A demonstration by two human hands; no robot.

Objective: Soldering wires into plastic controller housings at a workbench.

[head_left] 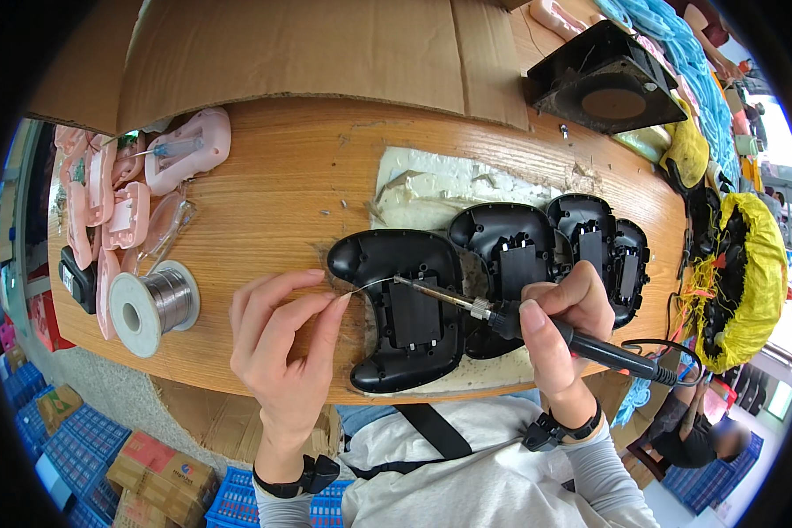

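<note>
Yellow bag at the right edge of the worktop holds a dark tangle of wires. Pink shells are piled at the left, a solder spool just beside them. Black controller shell lies open side up at the near edge, between both hands; three more black shells overlap behind it. Left hand pinches a thin solder wire, fingers together. Right hand is clamped on a soldering iron, tip over the shell's upper part, meeting the wire end.
</note>
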